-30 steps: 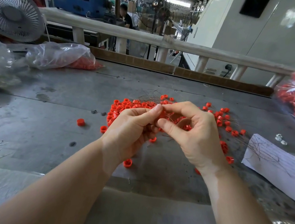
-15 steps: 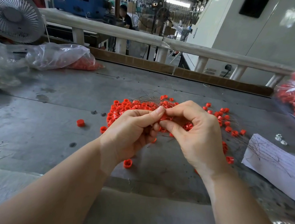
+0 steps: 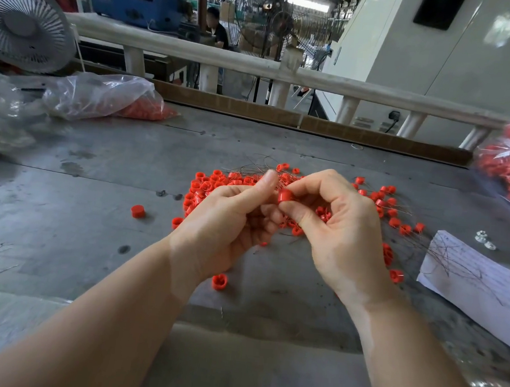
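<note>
Right hand (image 3: pixel 336 231) pinching a red cap (image 3: pixel 285 196) just above the pile of caps (image 3: pixel 208 186) on the table (image 3: pixel 92 210), left hand (image 3: pixel 223 221) curling close beside it, its own grip hidden.

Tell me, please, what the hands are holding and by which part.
The right hand pinches a red cap by its side wall, between thumb and forefinger. Whether the left hand holds anything in its curled fingers cannot be told.

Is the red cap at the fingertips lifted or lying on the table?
Lifted: the right hand pinches the red cap above the pile.
</note>
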